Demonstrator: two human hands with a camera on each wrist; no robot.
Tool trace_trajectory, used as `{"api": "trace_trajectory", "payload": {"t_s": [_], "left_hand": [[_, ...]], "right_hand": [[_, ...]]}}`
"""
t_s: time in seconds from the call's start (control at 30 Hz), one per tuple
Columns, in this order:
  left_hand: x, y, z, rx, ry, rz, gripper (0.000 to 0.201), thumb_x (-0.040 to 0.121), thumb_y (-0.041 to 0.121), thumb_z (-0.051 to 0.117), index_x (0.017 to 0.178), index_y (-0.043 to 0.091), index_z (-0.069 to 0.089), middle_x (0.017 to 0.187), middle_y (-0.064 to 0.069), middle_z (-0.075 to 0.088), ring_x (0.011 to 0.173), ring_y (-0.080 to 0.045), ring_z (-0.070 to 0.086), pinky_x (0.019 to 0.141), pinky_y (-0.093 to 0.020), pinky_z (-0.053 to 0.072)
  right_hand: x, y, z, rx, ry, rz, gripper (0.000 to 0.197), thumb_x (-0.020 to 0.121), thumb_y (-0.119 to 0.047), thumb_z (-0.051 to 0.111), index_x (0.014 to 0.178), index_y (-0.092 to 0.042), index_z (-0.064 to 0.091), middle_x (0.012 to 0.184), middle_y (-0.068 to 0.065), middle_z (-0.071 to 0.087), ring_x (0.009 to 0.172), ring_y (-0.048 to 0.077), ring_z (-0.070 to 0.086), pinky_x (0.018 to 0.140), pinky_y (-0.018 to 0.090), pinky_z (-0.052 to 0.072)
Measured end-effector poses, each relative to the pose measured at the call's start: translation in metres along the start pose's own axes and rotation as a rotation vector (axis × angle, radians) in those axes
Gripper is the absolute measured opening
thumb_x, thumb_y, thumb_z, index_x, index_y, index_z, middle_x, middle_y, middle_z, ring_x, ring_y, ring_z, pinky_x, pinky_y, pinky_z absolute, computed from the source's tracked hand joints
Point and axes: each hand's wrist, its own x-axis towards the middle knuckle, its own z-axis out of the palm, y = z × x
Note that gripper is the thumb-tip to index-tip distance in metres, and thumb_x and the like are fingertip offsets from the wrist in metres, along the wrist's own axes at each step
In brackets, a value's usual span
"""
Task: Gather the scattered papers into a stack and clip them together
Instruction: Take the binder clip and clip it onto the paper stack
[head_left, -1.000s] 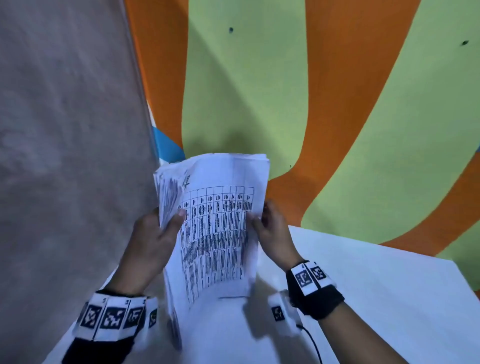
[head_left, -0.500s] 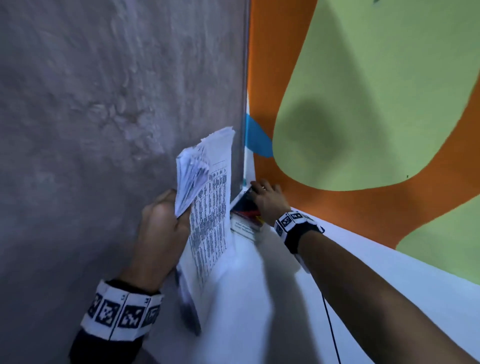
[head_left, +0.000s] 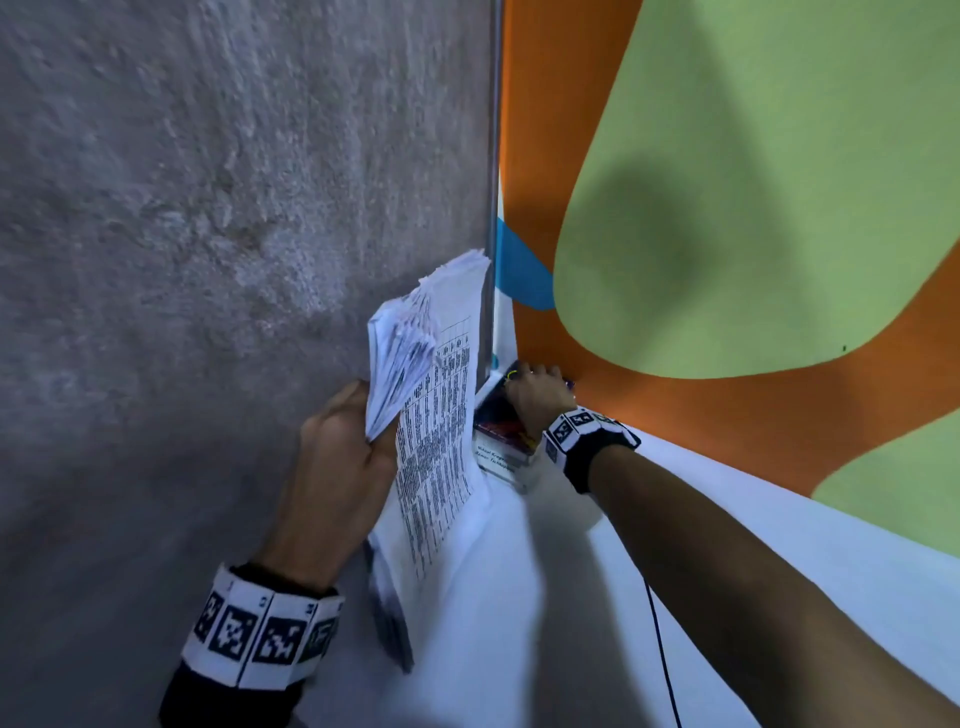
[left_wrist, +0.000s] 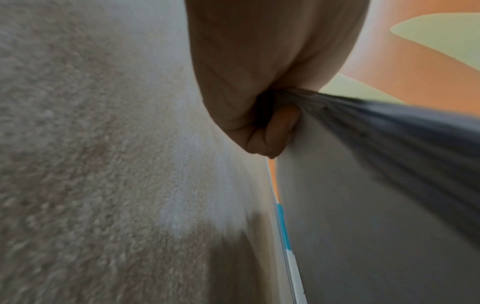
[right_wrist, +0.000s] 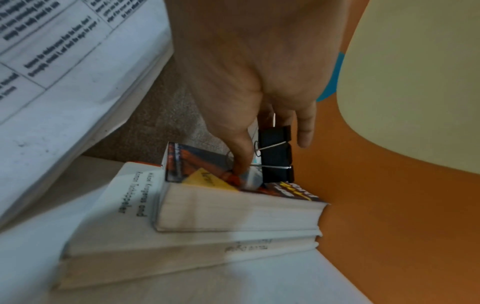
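Note:
My left hand (head_left: 337, 467) grips a thick stack of printed papers (head_left: 436, 441) by its left edge and holds it upright, bottom edge on the white table (head_left: 727, 597). In the left wrist view my left hand (left_wrist: 259, 102) pinches the fanned sheets (left_wrist: 363, 185). My right hand (head_left: 535, 395) reaches into the corner over two stacked books (head_left: 501, 447). In the right wrist view black binder clips (right_wrist: 278, 172) stand on the top book (right_wrist: 233, 211), and my right hand (right_wrist: 272, 144) has straight fingers down on either side of them, one fingertip touching the cover.
A rough grey wall (head_left: 208, 260) stands close on the left, and an orange and green wall (head_left: 753, 208) on the right. The books fill the table's far corner. A thin black cable (head_left: 662, 649) runs under my right forearm. The lower book (right_wrist: 182, 246) is wider.
My right hand let go of the papers and reached to the books in the corner, now down at the binder clips. My left hand keeps the stack, turned edge-on. The view swung left.

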Motion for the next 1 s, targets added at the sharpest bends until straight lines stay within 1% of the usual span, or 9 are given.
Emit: {"api": "trace_trajectory", "payload": {"t_s": [0.2,0.27,0.37,0.47,0.6,0.7,0.8,0.87,1.0], "left_hand": [[0.001,0.012,0.003,-0.047,-0.011,0.037,0.021,0.092,0.006,0.055,0.071,0.002,0.054,0.065,-0.010,0.055,0.056,-0.027,0.052,0.052,-0.028,0.029],[0.001,0.017,0.010,-0.133,-0.070,0.011,0.021,0.095,0.013,0.051,0.076,0.003,0.056,0.072,-0.012,0.061,0.066,-0.028,0.058,0.058,-0.035,0.039],[0.003,0.031,0.021,-0.213,-0.159,0.056,0.020,0.095,0.018,0.049,0.083,0.005,0.058,0.077,-0.013,0.063,0.075,-0.030,0.061,0.065,-0.039,0.046],[0.004,0.061,0.037,-0.262,-0.191,0.162,0.022,0.089,0.026,0.048,0.074,0.011,0.052,0.062,0.001,0.051,0.060,-0.018,0.053,0.055,-0.030,0.034],[-0.003,0.098,0.066,-0.359,-0.289,0.246,0.016,0.092,0.021,0.055,0.077,0.016,0.053,0.059,0.010,0.047,0.054,0.000,0.049,0.052,-0.021,0.037],[-0.012,0.125,0.088,-0.402,-0.351,0.327,0.009,0.091,0.021,0.054,0.083,0.021,0.055,0.068,0.006,0.055,0.068,-0.008,0.058,0.061,-0.019,0.043],[-0.018,0.152,0.102,-0.454,-0.384,0.381,0.032,0.092,0.010,0.058,0.073,0.033,0.046,0.058,0.013,0.048,0.065,0.013,0.054,0.056,-0.003,0.034],[-0.020,0.165,0.111,-0.506,-0.446,0.398,0.028,0.091,0.023,0.056,0.068,0.036,0.047,0.060,0.014,0.057,0.060,0.013,0.051,0.053,-0.006,0.034],[-0.025,0.178,0.127,-0.647,-0.546,0.390,0.024,0.084,0.062,0.049,0.081,0.040,0.057,0.071,0.020,0.063,0.058,-0.001,0.050,0.055,-0.022,0.039]], "right_hand": [[-0.058,0.040,-0.001,0.919,0.306,0.379,0.021,0.079,-0.023,0.074,0.089,-0.005,0.068,0.090,0.017,0.068,0.084,0.033,0.065,0.068,0.035,0.050],[-0.092,0.058,0.001,1.279,0.402,0.484,0.045,0.076,-0.014,0.078,0.115,-0.007,0.056,0.093,0.012,0.063,0.084,0.029,0.063,0.069,0.038,0.054],[-0.149,0.087,-0.004,1.583,0.413,0.538,0.072,0.082,-0.002,0.071,0.143,-0.004,0.033,0.095,0.004,0.057,0.087,0.017,0.058,0.075,0.026,0.049],[-0.205,0.112,-0.019,1.817,0.398,0.517,0.051,0.083,0.003,0.067,0.130,-0.006,0.051,0.103,0.003,0.062,0.095,0.015,0.061,0.082,0.023,0.053],[-0.273,0.136,-0.037,2.172,0.471,0.465,0.064,0.056,-0.006,0.078,0.116,-0.003,0.056,0.091,0.004,0.064,0.091,0.025,0.070,0.087,0.043,0.055],[-0.309,0.145,-0.046,2.257,0.493,0.470,0.040,0.072,-0.012,0.069,0.109,-0.002,0.058,0.084,0.007,0.066,0.099,0.037,0.068,0.091,0.050,0.052],[-0.338,0.151,-0.053,2.183,0.553,0.563,0.050,0.068,-0.019,0.077,0.109,0.002,0.060,0.085,0.008,0.065,0.104,0.037,0.061,0.087,0.045,0.055],[-0.358,0.156,-0.064,2.017,0.601,0.606,0.065,0.056,-0.026,0.086,0.111,0.002,0.065,0.090,0.007,0.065,0.098,0.027,0.060,0.081,0.037,0.058],[-0.397,0.172,-0.096,1.564,0.771,0.575,0.047,0.070,0.000,0.077,0.115,-0.009,0.067,0.094,-0.002,0.069,0.080,0.009,0.056,0.077,0.024,0.050]]}}
